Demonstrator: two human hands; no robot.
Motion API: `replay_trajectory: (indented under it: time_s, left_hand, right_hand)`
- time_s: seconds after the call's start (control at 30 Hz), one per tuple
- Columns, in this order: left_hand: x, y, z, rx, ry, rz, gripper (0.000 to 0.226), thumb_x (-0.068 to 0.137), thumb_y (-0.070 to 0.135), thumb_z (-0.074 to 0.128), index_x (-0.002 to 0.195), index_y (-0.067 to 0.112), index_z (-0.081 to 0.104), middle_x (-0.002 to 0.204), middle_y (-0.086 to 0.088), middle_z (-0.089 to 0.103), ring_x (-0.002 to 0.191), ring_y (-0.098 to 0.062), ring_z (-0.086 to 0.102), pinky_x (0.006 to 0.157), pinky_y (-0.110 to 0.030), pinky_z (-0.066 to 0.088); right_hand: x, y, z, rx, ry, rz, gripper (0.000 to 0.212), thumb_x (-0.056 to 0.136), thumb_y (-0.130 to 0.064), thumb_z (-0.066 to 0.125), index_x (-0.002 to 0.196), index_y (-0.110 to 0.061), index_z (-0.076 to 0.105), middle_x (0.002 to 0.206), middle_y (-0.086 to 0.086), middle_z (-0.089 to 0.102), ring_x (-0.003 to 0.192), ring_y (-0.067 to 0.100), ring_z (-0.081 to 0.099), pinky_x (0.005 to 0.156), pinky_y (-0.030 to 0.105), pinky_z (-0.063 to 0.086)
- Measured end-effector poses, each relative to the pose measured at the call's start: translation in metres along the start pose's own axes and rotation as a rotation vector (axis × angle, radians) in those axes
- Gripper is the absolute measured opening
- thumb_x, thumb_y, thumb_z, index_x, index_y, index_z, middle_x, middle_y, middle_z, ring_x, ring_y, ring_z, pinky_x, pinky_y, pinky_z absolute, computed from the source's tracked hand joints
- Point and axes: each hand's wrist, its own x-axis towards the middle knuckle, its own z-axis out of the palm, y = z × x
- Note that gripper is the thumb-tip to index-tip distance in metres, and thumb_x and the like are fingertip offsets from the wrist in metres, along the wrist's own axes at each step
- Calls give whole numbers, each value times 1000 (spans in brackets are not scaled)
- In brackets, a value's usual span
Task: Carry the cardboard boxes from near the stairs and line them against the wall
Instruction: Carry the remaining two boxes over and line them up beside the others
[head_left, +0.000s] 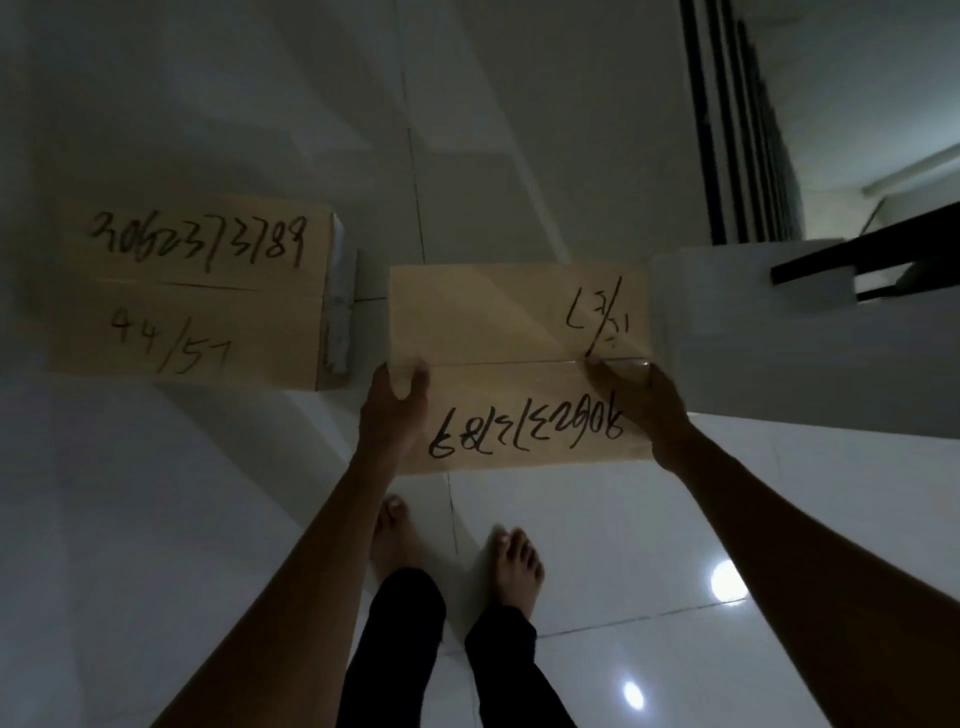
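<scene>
Fingers of both hands are closed on the held cardboard box (519, 364), one hand at each short side: the left hand (387, 410) is wrapped round the left edge with its thumb laid on the top face near the taped centre seam, and the right hand (654, 415) is clamped on the right edge, its fingertips (597, 370) pressed onto the top beside the seam. The box is thus gripped between the palms, level and with its handwritten number upside down to the wearer; whether it is clear of the floor (597, 545) or resting on it cannot be told from this view. A second cardboard box (197, 296), also marked with a number, is seen to the left and apart from the held one, seemingly set close to the wall (260, 104). A stair railing (727, 130) is visible at upper right, and bare feet stand just behind the held box. The step in hand is judged to be the carrying or setting down of this box beside the other. It would be done well if the grip were kept even on both sides, the box held flat, and its long side brought parallel to the wall and in line with the neighbour's, with the fingers slid out only once the base is fully supported.
</scene>
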Motion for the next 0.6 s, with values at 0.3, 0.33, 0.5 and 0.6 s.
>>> replay_trajectory:
  time_s: [0.3, 0.33, 0.5, 0.6]
  left_hand:
    - [-283, 36, -162, -41, 221, -52, 57, 100, 52, 45, 142, 14, 45, 137, -14, 58, 122, -37, 57, 99, -41, 43]
    - [-322, 34, -178, -62, 248, -63, 58, 100, 52, 44, 142, 13, 45, 136, -14, 59, 120, -36, 58, 98, -42, 44]
    - [-485, 5, -235, -230, 341, -125, 61, 96, 59, 45, 136, 12, 50, 126, -14, 64, 110, -34, 61, 94, -42, 49]
    - [-560, -26, -251, -310, 422, -142, 61, 94, 62, 48, 133, 16, 55, 123, -12, 67, 109, -34, 64, 96, -50, 52]
  right_hand:
    - [-260, -114, -56, -177, -132, -111, 64, 79, -57, 81, 129, -21, 65, 109, 8, 78, 93, 28, 76, 87, 50, 63]
    - [-295, -125, -65, -209, -152, -135, 65, 79, -58, 81, 130, -21, 64, 109, 8, 78, 94, 27, 75, 87, 49, 63]
    - [-445, -154, -99, -335, -236, -277, 72, 79, -59, 81, 134, -18, 60, 114, 8, 75, 104, 31, 73, 95, 53, 60]
    - [-513, -150, -108, -416, -266, -353, 74, 78, -60, 80, 134, -15, 61, 117, 10, 73, 107, 33, 71, 97, 53, 59]
